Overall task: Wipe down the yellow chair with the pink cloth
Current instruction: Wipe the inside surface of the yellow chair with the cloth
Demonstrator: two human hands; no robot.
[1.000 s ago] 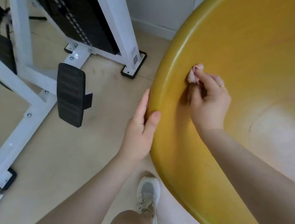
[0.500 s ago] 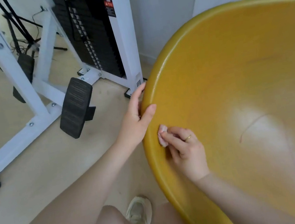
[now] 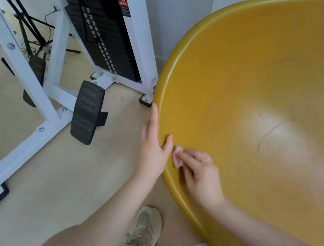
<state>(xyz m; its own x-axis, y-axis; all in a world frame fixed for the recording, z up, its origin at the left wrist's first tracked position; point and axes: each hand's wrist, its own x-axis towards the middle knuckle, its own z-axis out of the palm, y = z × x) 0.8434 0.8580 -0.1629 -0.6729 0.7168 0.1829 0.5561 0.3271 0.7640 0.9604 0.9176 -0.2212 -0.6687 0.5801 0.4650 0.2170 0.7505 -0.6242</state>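
1. My right hand (image 3: 200, 174) has its fingers curled around the pink cloth (image 3: 177, 158), pressing it against the inner wall of the yellow chair (image 3: 256, 88) just inside the rim, at the shell's 9 o'clock edge.
2. My left hand (image 3: 153, 147) rests on the rim directly at 11 o'clock from the cloth: fingers straight along the outside, thumb hooked over the lip.
3. A red scratch (image 3: 270, 132) marks the seat at 3 o'clock from the cloth.
4. A weight machine (image 3: 103, 37) stands at 11 o'clock, off the chair.
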